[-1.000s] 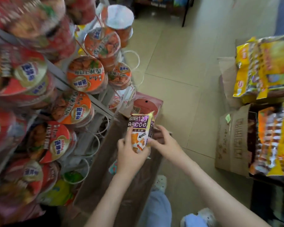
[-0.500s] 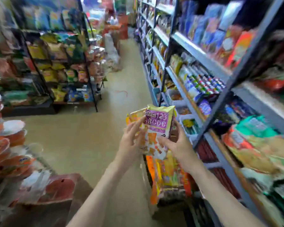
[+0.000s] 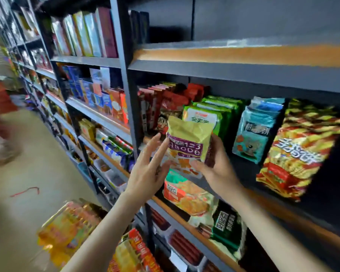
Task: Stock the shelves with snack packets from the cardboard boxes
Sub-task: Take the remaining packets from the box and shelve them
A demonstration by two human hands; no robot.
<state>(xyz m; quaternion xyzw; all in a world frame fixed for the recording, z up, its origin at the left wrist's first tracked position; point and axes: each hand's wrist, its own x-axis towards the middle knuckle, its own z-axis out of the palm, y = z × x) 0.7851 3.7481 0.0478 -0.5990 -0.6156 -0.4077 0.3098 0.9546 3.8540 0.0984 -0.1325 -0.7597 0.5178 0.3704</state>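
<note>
On the left, aisle floor (image 3: 28,163): pushed to the edge of view. A second ago the view looked down into a cardboard box beside a cup-noodle rack, and both are now out of frame.
Low left, yellow packets (image 3: 67,232): a blurred stack below the forearms, with neither hand on it.
Left hand (image 3: 147,173): fingers nearly straight and spread, with the tips touching the packet's left edge. It steadies the packet and does not grip it.
Snack packet (image 3: 186,146): yellow-green with a purple "123 ABCDE" band, held upright at the middle shelf. Half a second ago it was out in the open aisle, so the carry looks finished and only the placing remains.
Right hand (image 3: 220,169): thumb across the lower front and fingers curled behind the right edge. This hand bears the packet.
Green packets (image 3: 210,114): a standing row just behind the held packet. I cannot tell which slot is meant for it.
Blue packets (image 3: 257,130): the next row along.
Striped packets (image 3: 296,150): red and yellow, blurred.
Middle shelf (image 3: 310,228): its orange-topped edge runs under these rows.
</note>
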